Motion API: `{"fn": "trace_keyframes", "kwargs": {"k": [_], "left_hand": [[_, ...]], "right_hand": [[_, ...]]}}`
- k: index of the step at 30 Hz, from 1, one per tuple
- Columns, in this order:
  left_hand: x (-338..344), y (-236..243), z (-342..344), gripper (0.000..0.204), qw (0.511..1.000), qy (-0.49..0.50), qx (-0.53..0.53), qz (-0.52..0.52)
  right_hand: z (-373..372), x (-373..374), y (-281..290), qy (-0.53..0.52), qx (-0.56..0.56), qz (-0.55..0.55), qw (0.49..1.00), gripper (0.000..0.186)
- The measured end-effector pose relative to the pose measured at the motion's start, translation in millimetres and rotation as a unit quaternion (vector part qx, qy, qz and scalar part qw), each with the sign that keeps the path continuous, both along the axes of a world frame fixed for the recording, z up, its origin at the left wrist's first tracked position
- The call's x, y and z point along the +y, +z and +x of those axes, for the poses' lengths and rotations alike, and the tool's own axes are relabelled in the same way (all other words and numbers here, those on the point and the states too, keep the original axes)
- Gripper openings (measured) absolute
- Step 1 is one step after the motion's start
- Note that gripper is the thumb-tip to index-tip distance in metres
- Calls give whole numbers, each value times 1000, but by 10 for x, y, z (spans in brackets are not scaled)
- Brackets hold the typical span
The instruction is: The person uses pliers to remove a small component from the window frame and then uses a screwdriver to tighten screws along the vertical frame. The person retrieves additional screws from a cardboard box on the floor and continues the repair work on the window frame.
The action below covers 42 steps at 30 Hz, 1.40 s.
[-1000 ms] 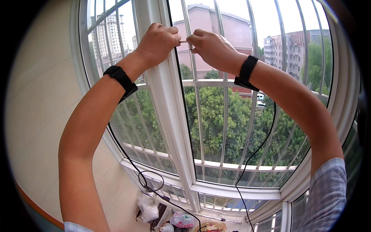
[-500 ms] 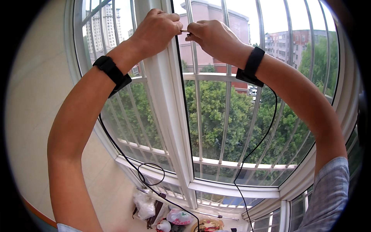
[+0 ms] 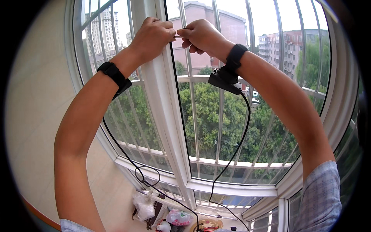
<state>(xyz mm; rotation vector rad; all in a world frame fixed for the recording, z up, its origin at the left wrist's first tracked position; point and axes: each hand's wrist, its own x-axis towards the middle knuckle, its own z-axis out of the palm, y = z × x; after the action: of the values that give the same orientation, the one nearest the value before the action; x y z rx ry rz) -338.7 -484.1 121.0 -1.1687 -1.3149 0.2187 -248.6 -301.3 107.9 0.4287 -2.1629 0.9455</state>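
Note:
High in the view, at the white vertical window post (image 3: 162, 100), my left hand (image 3: 152, 38) is closed, knuckles up, with its fingertips on a small thin rod-like object (image 3: 177, 37). Just right of it, in front of the glass, my right hand (image 3: 199, 36) pinches the same object between thumb and forefinger, its other fingers curled below. What the object is, and whether it is fixed to the window, is too small to tell. Both wrists wear black straps with attached units; a black cable (image 3: 243, 127) hangs from the right one.
Metal bars (image 3: 195, 116) stand outside the glass, with trees and buildings beyond. A tiled wall (image 3: 34, 116) is at the left. Below lie a clear plastic bag (image 3: 143, 205), a pink-white bag (image 3: 178, 217), a white object (image 3: 164, 226) and a basket (image 3: 208, 224).
My right hand has turned, showing its lower fingers and the unit under its wrist, and has shifted slightly left. Over the second both hands rose, then my left dropped a little.

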Motion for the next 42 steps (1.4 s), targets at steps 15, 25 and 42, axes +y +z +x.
{"fn": "trace_keyframes", "kwargs": {"k": [15,25,42], "left_hand": [[45,-11,0,7,1000,21,18,-11],[20,-4,20,9,999,24,27,-18],[-23,22,145,6,998,33,32,-39]], "right_hand": [[-69,-29,63,30,-121,-210,970,36],[79,301,2,-117,425,351,826,18],[-43,272,52,-113,374,438,809,12]]}}
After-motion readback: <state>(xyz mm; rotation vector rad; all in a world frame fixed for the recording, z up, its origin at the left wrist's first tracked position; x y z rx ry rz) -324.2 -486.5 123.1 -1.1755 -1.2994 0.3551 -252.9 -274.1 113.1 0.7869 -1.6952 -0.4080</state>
